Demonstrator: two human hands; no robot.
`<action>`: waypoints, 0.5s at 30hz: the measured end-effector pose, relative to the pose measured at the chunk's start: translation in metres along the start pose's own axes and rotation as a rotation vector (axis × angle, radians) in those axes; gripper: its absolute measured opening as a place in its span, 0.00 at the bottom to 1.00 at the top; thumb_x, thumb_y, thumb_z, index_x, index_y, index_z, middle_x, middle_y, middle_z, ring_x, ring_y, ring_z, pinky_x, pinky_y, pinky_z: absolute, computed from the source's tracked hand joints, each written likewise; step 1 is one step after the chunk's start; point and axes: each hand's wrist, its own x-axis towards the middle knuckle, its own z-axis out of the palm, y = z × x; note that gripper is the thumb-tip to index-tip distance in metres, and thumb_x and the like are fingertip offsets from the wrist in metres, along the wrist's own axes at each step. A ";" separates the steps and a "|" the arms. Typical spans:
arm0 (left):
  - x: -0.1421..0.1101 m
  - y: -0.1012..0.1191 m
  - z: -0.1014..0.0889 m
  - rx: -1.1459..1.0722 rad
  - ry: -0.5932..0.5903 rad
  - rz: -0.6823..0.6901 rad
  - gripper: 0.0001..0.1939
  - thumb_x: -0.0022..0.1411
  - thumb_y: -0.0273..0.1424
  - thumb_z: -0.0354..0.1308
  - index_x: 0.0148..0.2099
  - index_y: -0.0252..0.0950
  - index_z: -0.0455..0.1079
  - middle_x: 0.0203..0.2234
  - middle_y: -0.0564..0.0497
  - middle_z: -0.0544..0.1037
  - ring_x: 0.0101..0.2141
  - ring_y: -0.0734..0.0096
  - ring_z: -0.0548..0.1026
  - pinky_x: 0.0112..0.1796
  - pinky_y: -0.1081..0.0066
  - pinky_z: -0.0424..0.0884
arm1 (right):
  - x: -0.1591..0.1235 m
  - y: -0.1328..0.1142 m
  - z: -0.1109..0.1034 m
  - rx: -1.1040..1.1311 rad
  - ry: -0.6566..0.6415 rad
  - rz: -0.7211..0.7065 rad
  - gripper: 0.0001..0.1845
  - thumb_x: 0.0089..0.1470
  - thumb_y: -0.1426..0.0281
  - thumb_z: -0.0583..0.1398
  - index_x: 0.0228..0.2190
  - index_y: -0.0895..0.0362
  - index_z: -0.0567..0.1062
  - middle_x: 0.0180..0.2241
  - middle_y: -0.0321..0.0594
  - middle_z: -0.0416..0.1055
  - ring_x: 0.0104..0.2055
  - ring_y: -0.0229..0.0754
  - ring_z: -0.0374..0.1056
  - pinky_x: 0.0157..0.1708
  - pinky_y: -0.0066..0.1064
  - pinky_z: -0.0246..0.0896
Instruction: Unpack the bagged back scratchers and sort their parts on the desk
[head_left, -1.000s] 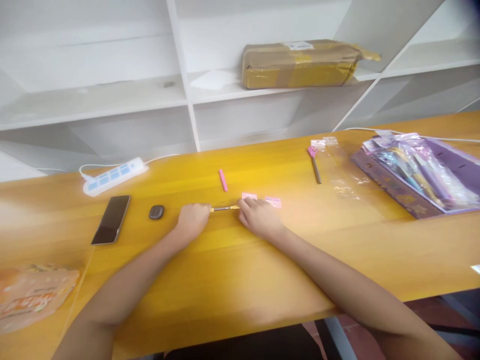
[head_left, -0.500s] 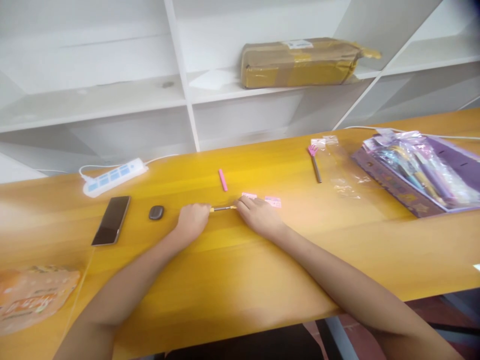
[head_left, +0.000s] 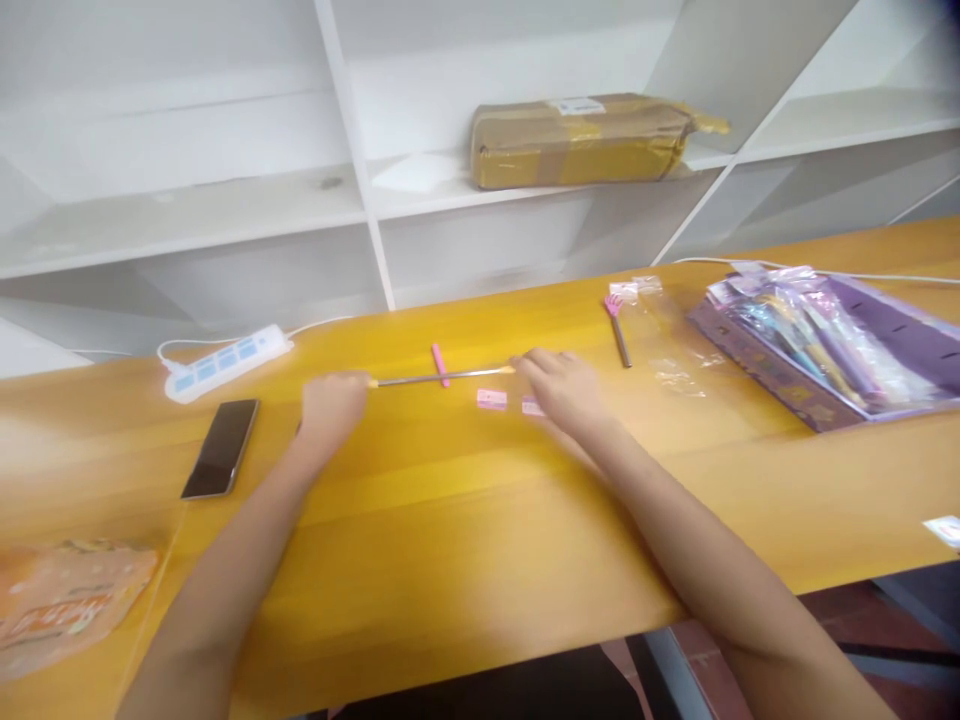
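Observation:
A thin metal telescopic back scratcher (head_left: 412, 380) with yellow ends is stretched between my two fists above the table. My left hand (head_left: 334, 405) is closed around one end, and my right hand (head_left: 559, 385) grips the other. Both ends are largely hidden inside the fingers. Behind the rod lies a pink stick-shaped piece (head_left: 436, 358). A small pink card (head_left: 492, 399) rests below the rod, and a second pink card (head_left: 532, 406) is partly covered by my right hand. Farther right lies a back scratcher with a pink claw head (head_left: 613, 305) and dark shaft.
At left are a phone (head_left: 221, 448), a power strip (head_left: 229, 362) and an orange package (head_left: 75, 600). Clear plastic wrappers (head_left: 679, 375) lie beside a purple box (head_left: 780, 375) of bagged items. A taped carton (head_left: 577, 145) sits on the white shelf (head_left: 262, 200).
My hands have moved apart, left and right, and slightly away from me. Much more of the metal rod now shows between them. My left arm now mostly hides the small dark case.

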 end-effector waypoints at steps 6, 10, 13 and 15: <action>0.020 -0.121 0.001 0.161 0.159 -0.183 0.18 0.68 0.26 0.48 0.44 0.33 0.81 0.42 0.33 0.84 0.45 0.45 0.82 0.39 0.62 0.69 | -0.038 0.122 -0.006 -0.129 0.081 0.305 0.19 0.73 0.72 0.51 0.51 0.56 0.81 0.42 0.48 0.80 0.34 0.45 0.66 0.38 0.37 0.51; 0.023 -0.141 0.018 0.191 0.117 -0.152 0.19 0.68 0.27 0.46 0.44 0.34 0.81 0.42 0.35 0.85 0.44 0.47 0.82 0.39 0.63 0.69 | -0.053 0.135 -0.003 -0.036 -0.008 0.391 0.21 0.74 0.68 0.49 0.53 0.56 0.80 0.42 0.51 0.79 0.36 0.47 0.68 0.40 0.38 0.54; 0.026 -0.136 0.028 0.184 0.082 -0.150 0.20 0.68 0.28 0.45 0.43 0.33 0.81 0.42 0.33 0.85 0.44 0.45 0.82 0.40 0.62 0.69 | -0.054 0.123 0.004 0.018 -0.026 0.470 0.20 0.73 0.65 0.51 0.54 0.54 0.79 0.48 0.51 0.78 0.41 0.50 0.71 0.42 0.38 0.58; 0.027 -0.132 0.030 0.169 0.061 -0.152 0.21 0.69 0.29 0.45 0.44 0.33 0.81 0.43 0.33 0.85 0.45 0.44 0.83 0.41 0.62 0.70 | -0.053 0.117 0.009 0.045 -0.043 0.511 0.20 0.72 0.64 0.50 0.54 0.53 0.78 0.50 0.50 0.78 0.42 0.51 0.71 0.41 0.38 0.60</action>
